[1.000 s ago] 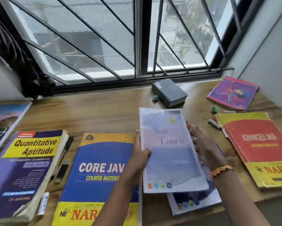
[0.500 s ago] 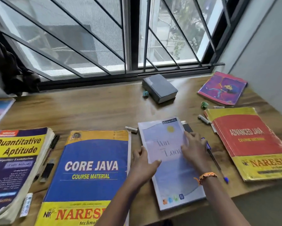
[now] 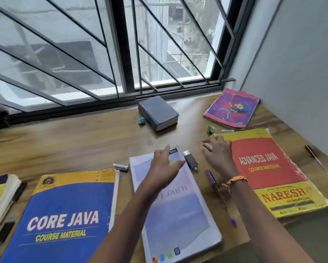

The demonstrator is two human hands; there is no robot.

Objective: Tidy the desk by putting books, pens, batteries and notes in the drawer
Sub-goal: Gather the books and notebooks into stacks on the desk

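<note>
While books, pens and batteries lie on the tabletop [image 3: 94, 141], both hands reach forward.
Left hand [image 3: 164, 167] hovers, grip wide, over the pale notebook [image 3: 175, 209]; right hand [image 3: 217, 151] pinches a small battery [image 3: 208, 147], apparently collecting items; no drawer visible.

A pale notebook [image 3: 175, 205] is overhung by the open left hand [image 3: 164, 168]; a small battery [image 3: 208, 147] is touched by the right hand [image 3: 219, 152] on the desk [image 3: 83, 145].
</note>
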